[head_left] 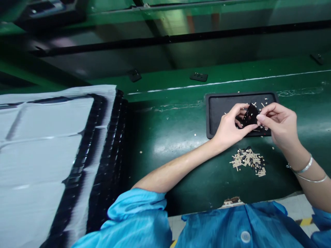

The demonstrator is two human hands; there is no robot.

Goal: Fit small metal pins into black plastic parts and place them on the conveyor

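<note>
My left hand (234, 122) grips a small flat black plastic plate (250, 115) by its edges, thumb below and fingers above. The plate is tilted up and has small holes or light spots on it. At its right edge my right hand (280, 122) is closed in a pinch, thumb against forefinger; whatever lies between the fingertips is too small to make out. Both hands are over a shallow black tray (219, 100), in which several small pale strips lie. A pile of small beige and black pieces (248, 160) sits on the green table just below the tray.
On the left stands a tall stack of black trays (108, 144) with white sheets (49, 117) on top. Two small black plates (198, 76) (134, 75) lie at the back of the green table (165, 155). Loose pale bits are scattered about.
</note>
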